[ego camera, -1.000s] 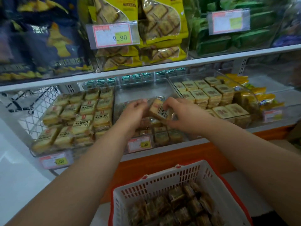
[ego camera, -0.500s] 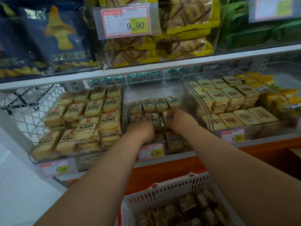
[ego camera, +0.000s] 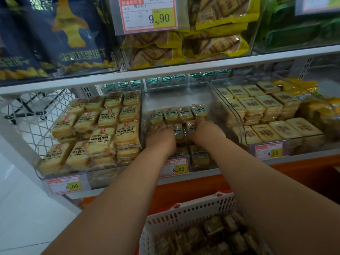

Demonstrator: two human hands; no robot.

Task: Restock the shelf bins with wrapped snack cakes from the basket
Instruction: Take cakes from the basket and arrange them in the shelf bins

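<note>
Both hands inside middle bin [ego camera: 176, 92]: left hand [ego camera: 161, 137] palm-down, pressing on second row of wrapped cakes [ego camera: 179, 129], right hand [ego camera: 201, 128] curled round a cake at that row's right end, grip not fully visible. Finished back row [ego camera: 177, 114] just beyond fingertips, long axis left-right. Basket [ego camera: 189, 210] of remaining cakes below bin, under right forearm, so right hand nearer for next pick.

Pale yellow snack cakes [ego camera: 177, 115] with black lettering fill the centre bin, a white, red-trimmed slotted basket [ego camera: 185, 213] lower right.
</note>
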